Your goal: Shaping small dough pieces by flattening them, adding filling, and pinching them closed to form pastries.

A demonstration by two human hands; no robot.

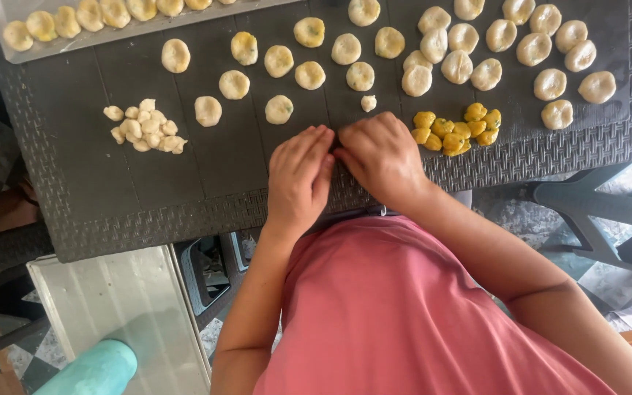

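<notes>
Curling inward, the fingers of the left hand (pixel 299 175) and right hand (pixel 380 155) meet fingertip to fingertip on the dark plastic table (pixel 111 197). Can't tell whether they're pinching anything, since the knuckles hide whatever's under them. Just right of the right hand sits a pile of yellow filling balls (pixel 456 129). A tiny dough bit (pixel 368 103) lies just beyond the hands, with stuffed dough rounds (pixel 360 76) further out. Well left of the hands, there's a heap of small pale dough pieces (pixel 145 126).
</notes>
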